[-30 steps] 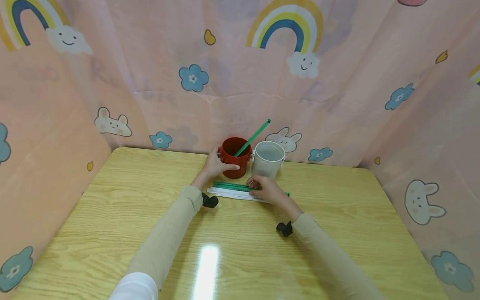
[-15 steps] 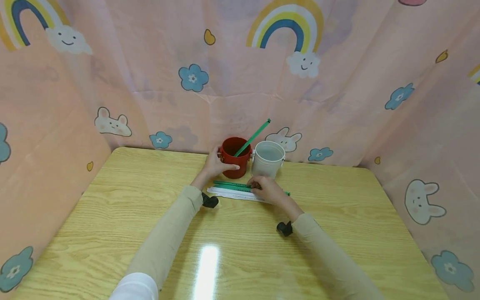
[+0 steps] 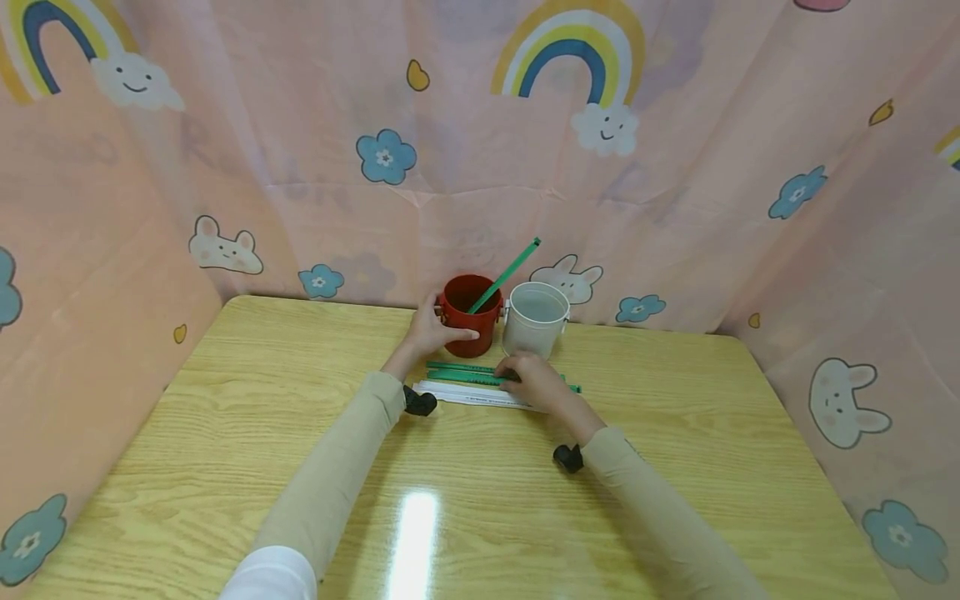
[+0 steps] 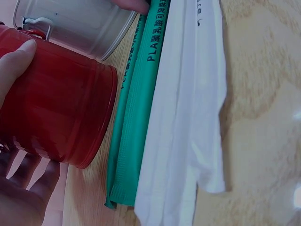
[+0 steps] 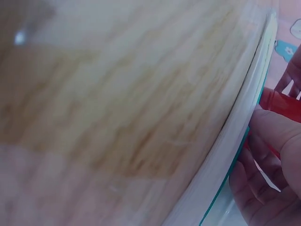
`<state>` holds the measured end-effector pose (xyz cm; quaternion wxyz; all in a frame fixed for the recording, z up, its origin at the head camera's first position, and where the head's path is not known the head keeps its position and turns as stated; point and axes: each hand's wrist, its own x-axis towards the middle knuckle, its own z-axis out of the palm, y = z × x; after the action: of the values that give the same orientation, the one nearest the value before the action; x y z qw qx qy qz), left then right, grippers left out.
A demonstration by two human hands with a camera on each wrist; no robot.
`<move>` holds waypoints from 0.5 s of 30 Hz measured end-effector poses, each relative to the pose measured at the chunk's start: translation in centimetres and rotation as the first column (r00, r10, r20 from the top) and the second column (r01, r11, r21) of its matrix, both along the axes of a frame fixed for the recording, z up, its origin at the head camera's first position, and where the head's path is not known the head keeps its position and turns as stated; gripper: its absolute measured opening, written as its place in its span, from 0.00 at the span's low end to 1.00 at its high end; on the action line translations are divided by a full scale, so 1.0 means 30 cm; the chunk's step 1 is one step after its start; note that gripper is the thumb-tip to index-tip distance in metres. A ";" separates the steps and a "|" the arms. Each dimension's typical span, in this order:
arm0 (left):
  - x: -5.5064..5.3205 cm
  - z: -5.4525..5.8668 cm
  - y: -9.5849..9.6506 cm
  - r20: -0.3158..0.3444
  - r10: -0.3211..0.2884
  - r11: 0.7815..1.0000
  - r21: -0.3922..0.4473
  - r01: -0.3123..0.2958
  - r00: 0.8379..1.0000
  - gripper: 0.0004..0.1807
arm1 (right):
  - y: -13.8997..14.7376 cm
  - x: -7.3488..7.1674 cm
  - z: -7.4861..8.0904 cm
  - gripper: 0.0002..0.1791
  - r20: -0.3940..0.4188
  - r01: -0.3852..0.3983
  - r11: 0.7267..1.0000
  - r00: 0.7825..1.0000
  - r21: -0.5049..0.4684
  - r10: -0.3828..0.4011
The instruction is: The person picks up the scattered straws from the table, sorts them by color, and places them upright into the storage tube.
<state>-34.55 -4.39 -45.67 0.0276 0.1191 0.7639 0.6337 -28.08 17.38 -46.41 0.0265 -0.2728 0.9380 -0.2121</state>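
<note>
The red bucket (image 3: 487, 323) stands upright on the wood-grained surface (image 3: 255, 400), and the person's left hand (image 3: 431, 331) grips it, thumb along its near wall and the other fingers round its left side. A green stick (image 3: 512, 268) leans out of the red bucket, its top tilted to the right. Just to the right of the red bucket is a white bucket (image 3: 534, 335), also upright. On the person's side of the red bucket, green packets (image 4: 136, 122) lie flat, printed with dark lettering; white packets (image 4: 169, 141) lie alongside them, farther from the red bucket. The right hand (image 3: 536, 382) is down over the green packets, to the near right of the red bucket, its fingers bent and touching them; I can't tell from here whether they pinch one. Beige sleeves (image 3: 330, 475) reach in from the near side of the red bucket. Behind it hangs a pink cloth (image 3: 465, 225) printed with rainbows, rabbits and blue flowers.
</note>
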 end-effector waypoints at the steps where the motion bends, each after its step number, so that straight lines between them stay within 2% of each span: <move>1: 0.001 0.000 0.000 -0.001 0.001 1.000 -0.004 -0.001 1.000 0.45 | 0.001 0.001 -0.001 0.09 -0.005 0.001 1.000 1.000 -0.001 -0.001; 6: 0.004 -0.001 0.002 0.011 0.005 1.000 -0.018 -0.005 1.000 0.45 | 0.001 0.007 0.001 0.07 -0.015 -0.014 1.000 1.000 0.003 0.015; 10: 0.006 0.000 0.002 0.010 0.011 0.999 -0.033 -0.011 1.000 0.45 | -0.007 0.009 0.013 0.07 0.019 -0.028 0.999 0.999 0.018 0.028; 15: 0.004 -0.001 0.008 0.004 0.016 0.999 -0.046 -0.016 1.000 0.45 | -0.011 0.011 0.024 0.08 0.023 -0.037 0.998 0.999 0.054 0.035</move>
<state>-34.45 -4.16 -45.71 0.0268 0.1111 0.7790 0.6165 -27.74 17.04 -45.67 0.0479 -0.2865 0.9380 -0.1892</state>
